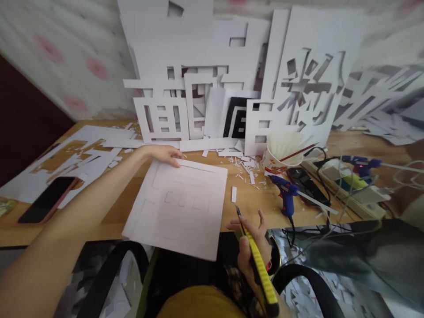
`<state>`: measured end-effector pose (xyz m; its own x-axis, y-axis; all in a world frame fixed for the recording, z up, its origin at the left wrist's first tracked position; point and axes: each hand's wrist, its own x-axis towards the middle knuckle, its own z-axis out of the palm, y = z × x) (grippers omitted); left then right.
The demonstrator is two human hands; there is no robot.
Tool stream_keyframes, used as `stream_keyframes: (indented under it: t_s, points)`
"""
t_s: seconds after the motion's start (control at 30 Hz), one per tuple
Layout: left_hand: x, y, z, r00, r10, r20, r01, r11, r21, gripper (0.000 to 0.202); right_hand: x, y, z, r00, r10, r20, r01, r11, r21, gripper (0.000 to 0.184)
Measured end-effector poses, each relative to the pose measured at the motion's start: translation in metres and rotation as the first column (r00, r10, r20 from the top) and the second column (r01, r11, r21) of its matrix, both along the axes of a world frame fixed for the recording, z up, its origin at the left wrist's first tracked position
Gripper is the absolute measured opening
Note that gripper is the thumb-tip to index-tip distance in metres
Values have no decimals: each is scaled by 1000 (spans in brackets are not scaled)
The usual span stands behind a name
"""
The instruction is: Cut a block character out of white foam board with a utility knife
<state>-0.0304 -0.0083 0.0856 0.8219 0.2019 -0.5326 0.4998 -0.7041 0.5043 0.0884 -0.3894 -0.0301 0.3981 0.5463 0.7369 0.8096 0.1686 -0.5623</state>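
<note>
A square white foam board [185, 225] with faint pencil outlines lies on the table, its near edge jutting past the table's front. My left hand [164, 154] is at the board's far edge, fingers curled along it and the thumb towards the near side. In my right hand [256, 247] is a yellow utility knife [260, 265], blade end pointing up and away, just right of the board and apart from it. A small white strip [234, 194] lies beyond the blade tip.
Cut-out white panels [162, 119] lean against the wall. On the table are a phone [48, 199], cut sheets [20, 176], scraps, a paper cup [276, 159] with glue sticks, two blue glue guns [287, 194] [359, 164] and a power strip [367, 210]. Chair arms flank me.
</note>
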Motion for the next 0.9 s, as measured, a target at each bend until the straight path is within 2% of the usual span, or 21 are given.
stream_keyframes:
  t_s: [0.07,0.17,0.27,0.33,0.4,0.5,0.6,0.77,0.9]
  points:
    - [-30,9,0,994,110,4,-110,993,-40,50,3,3,2,1000,-17,-22,17,1000,-19,35]
    - [-68,13,-14,981,183,-65,-188,978,-91,50,6,11,1,999,-40,-26,39,999,-28,37]
    - [-80,3,-36,961,275,-27,-272,959,83,41,6,23,4,991,-117,-66,112,991,-71,34]
    - [-68,-10,-49,924,367,105,-381,903,196,41,3,34,8,977,-160,-142,146,983,-108,33]
    - [-46,-24,-57,887,389,248,-447,858,252,42,-1,48,15,956,-173,-237,149,982,-114,33]
    - [-9,-43,-63,896,298,330,-390,883,260,38,-6,67,26,931,-186,-314,146,979,-145,32]
    - [14,-53,-65,919,271,288,-361,872,332,37,-5,79,35,918,-197,-345,138,972,-190,29]
    - [26,-48,-67,904,328,273,-394,888,238,45,4,100,46,881,-183,-435,107,975,-193,28]
    - [35,-43,-73,867,373,330,-433,892,127,39,16,133,55,901,-182,-394,111,974,-197,27]
